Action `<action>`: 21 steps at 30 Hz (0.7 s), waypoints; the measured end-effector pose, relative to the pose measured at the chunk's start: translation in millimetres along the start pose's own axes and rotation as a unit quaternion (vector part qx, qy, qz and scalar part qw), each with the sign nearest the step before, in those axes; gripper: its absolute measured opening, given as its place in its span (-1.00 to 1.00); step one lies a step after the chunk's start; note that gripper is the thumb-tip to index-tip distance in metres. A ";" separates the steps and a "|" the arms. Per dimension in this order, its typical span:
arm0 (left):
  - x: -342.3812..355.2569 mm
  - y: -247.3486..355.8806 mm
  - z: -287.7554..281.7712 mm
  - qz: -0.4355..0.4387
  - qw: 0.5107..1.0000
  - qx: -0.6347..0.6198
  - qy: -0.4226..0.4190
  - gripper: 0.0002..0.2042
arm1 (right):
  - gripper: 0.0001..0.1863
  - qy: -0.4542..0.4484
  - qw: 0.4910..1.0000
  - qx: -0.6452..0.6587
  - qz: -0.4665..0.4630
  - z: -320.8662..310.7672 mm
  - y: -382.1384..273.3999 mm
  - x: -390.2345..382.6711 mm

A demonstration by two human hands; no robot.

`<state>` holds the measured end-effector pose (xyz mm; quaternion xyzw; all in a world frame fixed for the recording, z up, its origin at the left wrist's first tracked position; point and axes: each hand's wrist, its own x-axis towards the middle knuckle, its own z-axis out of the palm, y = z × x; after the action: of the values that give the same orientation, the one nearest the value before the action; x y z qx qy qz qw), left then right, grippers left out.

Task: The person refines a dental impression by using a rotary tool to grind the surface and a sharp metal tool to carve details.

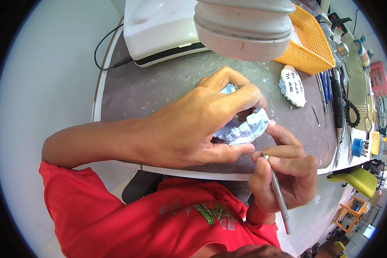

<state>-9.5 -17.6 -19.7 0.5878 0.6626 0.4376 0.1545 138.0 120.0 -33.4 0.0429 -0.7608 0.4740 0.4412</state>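
My left hand is closed around a pale blue-white plaster dental cast, its thumb along the near side and its fingers curled over the far side. The row of teeth shows past the thumb, while much of the cast is hidden under the hand. In a pencil-like grip, my right hand holds a slim metal dental carving tool with a round handle. Its fine tip reaches the cast's near edge; contact is too small to confirm. Some right fingers rest close against the cast's right end.
A white suction hose nozzle hangs over the bench beside a white machine. Farther right are a second plaster cast, a yellow basket, a small metal pick and a black handpiece with a coiled cord.
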 end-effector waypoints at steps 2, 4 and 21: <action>-2.8 1.7 -1.1 -0.001 1.000 0.009 0.004 -0.49 | -0.76 -0.012 1.000 -0.001 -0.004 -0.9 0.2 0.3; -1.2 -0.6 -0.3 0.007 1.000 0.010 0.004 -0.49 | -0.75 -0.020 1.000 -0.015 -0.007 -1.4 0.6 0.9; -1.3 4.8 0.2 -0.019 1.000 0.002 -0.001 -0.49 | -0.81 -0.065 0.994 -0.085 0.003 -2.6 -8.0 2.3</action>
<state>-5.9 -19.0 -16.6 0.5757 0.6745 0.4330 0.1619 142.1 118.4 -25.9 0.0336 -0.8257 0.4049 0.3914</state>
